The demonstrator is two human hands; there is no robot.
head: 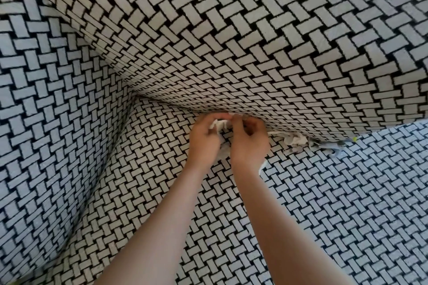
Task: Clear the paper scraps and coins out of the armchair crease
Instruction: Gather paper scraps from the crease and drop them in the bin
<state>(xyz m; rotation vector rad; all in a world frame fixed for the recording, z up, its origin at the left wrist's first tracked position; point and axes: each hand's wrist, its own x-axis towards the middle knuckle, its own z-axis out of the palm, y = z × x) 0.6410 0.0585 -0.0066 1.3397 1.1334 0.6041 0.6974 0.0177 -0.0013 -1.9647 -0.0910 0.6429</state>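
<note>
Two bare hands are up at the crease now, right where the seat meets the back of the black-and-white basket-weave fabric armchair point(231, 41). The left hand point(203, 140) has its fingers curled round a crumpled white paper wad point(218, 125), thumb on top, clamped firmly. The right hand point(249, 143) is just beside it, almost touching, fingers bent and bunched together, the tips pinching the upper edge of that same wad against the crease. One thin white paper strip point(262, 166) pokes out below the right wrist, lying on the seat cushion. Over to the right, well clear of both hands, there's more stuck in the fold: a cluster of off-white torn paper scraps point(295, 139), too tangled to count one by one, and next to them a few pale blue paper shreds point(334, 147) trailing out onto the seat. Under the off-white cluster sit some small greyish round shapes point(293, 150), possibly coins, but they are too blurred to number. One tiny yellow-green speck point(354, 138) marks the far end of the crease.
</note>
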